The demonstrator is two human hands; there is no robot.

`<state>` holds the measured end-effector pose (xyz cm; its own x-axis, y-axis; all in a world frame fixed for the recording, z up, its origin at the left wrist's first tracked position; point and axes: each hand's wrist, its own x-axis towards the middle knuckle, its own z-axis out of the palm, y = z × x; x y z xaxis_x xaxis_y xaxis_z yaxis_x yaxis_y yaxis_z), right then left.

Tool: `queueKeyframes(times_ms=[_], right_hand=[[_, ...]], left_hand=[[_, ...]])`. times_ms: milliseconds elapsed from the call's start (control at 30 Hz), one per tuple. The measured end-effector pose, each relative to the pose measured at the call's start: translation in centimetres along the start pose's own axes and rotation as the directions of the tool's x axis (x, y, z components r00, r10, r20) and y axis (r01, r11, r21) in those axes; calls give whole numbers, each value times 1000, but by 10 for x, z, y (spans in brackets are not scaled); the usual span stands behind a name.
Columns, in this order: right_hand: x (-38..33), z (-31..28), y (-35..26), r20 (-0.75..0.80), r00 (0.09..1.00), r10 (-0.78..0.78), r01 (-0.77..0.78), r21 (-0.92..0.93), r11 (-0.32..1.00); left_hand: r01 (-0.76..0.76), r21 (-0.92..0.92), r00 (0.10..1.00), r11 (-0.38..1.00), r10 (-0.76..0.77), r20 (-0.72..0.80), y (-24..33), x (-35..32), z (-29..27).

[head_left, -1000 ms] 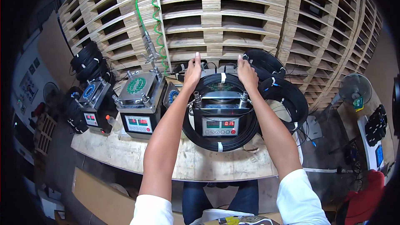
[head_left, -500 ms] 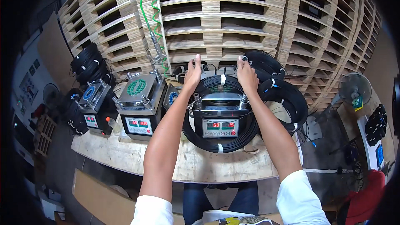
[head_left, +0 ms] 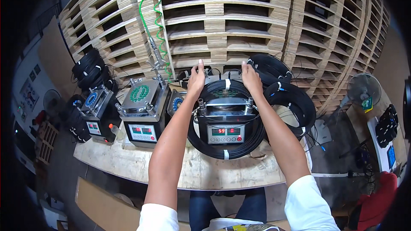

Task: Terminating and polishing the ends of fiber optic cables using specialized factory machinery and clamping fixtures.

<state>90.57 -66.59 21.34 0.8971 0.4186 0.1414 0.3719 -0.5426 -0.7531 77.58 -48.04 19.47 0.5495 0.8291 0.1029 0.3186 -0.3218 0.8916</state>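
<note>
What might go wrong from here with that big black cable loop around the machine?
Moving the black cable coil might catch it on the metal posts, since it encircles the upright machine. A second coil lies close on the right, so their strands could tangle. A blue-tipped cable end also hangs past the edge of the bench, where it might get snagged.

Item count, tabletop (head_left: 205, 175) as reference
Three display machines (head_left: 225, 134) and one orange-capped bottle (head_left: 115, 131) on it; two hands (head_left: 197, 79) above; two green hoses (head_left: 145, 23) behind; two fans (head_left: 364, 89), one each side.
</note>
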Motion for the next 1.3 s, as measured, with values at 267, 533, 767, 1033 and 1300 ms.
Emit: queueKeyframes(times_ms=[267,533,767,1033,1300], right_hand=[[-8,-5,-7,-34,999,4,-3,20,1000],[-8,-2,-7,-37,999,37,-39,-40,998],[6,3,6,-48,999,-23,26,60,998],[-17,-8,-10,-147,989,-22,18,-25,1000],[-3,3,-1,-95,993,-77,74,-32,997]], left_hand=[[-79,-78,997,994,76,-30,-2,-2,-4],[-31,-65,999,997,29,-28,-8,8,-1],[15,-5,997,1000,-15,-81,10,-12,-1],[22,-35,999,999,-21,25,4,-2,-6],[74,26,997,997,-75,35,-1,4,-5]])
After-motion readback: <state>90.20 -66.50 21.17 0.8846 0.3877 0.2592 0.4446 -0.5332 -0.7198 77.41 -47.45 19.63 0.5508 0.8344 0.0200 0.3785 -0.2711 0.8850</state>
